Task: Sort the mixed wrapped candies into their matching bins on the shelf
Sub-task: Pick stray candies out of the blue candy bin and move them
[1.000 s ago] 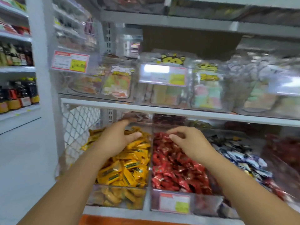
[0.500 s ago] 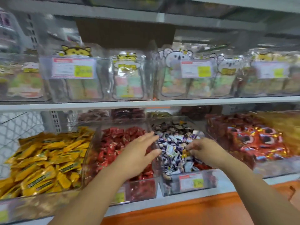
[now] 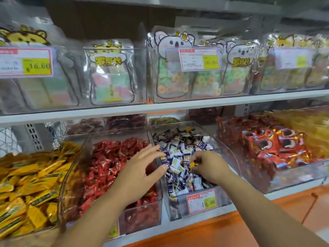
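Clear bins line the lower shelf: yellow candies [image 3: 28,186] on the left, red candies [image 3: 106,163] beside them, then blue-and-white candies [image 3: 179,152] in the middle bin [image 3: 227,154]. My right hand [image 3: 208,166] is down in the blue-and-white bin, its fingers pinched on a small yellow candy [image 3: 192,164]. My left hand [image 3: 140,172] hovers over the divider between the red and the blue-and-white bins, fingers spread, holding nothing.
A bin of red-and-gold packets [image 3: 270,148] stands to the right, with yellow packets [image 3: 306,129] behind it. The upper shelf [image 3: 160,106] carries clear boxes of bagged sweets with price tags [image 3: 199,58]. An orange ledge [image 3: 213,227] runs below.
The view has swung right along the shelf from the yellow and red bins. Both hands moved to the blue-and-white bin, and my right hand has closed on a yellow candy.
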The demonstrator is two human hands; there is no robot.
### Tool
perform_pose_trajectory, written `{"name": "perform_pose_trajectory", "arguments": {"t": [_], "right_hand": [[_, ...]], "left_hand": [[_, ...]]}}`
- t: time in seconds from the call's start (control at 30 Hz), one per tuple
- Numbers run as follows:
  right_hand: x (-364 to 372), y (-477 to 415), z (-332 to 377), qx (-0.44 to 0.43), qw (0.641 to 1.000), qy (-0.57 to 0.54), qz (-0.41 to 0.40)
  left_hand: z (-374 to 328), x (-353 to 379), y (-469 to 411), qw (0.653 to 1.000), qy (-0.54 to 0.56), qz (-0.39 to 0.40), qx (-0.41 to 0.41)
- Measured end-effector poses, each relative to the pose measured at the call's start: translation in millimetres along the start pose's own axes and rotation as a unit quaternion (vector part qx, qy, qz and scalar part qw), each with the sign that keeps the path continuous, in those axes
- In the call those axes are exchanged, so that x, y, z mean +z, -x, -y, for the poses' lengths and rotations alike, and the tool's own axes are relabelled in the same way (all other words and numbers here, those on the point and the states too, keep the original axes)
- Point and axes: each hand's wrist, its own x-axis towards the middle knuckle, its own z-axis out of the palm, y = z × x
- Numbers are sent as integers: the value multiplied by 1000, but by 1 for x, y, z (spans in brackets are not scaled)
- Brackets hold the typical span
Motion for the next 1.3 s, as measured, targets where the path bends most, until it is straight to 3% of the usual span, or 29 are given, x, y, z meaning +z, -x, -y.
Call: {"name": "perform_pose_trajectory", "arguments": {"t": [0.3, 0.53, 0.77, 0.93, 1.07, 1.17, 1.23, 1.3], "right_hand": [[-26, 9, 0, -8, 988, -148, -52], [-23, 14, 10, -4, 1000, -24, 8], [-42, 17, 12, -16, 991, -112, -77], [-16, 18, 12, 14, 998, 55, 34], [-31, 20, 12, 23, 996, -59, -60], [-61, 27, 19, -7, 971, -206, -119], [-66, 34, 33, -43, 954, -281, -92], [-58, 39, 48, -64, 959, -273, -39]], "left_hand": [[-5, -2, 2, 1000, 29, 3, -9], [-8, -4, 3, 999, 35, 0, -18], [-12, -5, 1, 999, 44, -13, -15], [-21, 3, -7, 999, 40, -17, 2], [-20, 8, -8, 999, 33, -8, 8], [-22, 7, -7, 999, 44, -15, -8], [-23, 8, -8, 998, 55, -12, -20], [-26, 9, -10, 997, 77, -12, -19]]}}
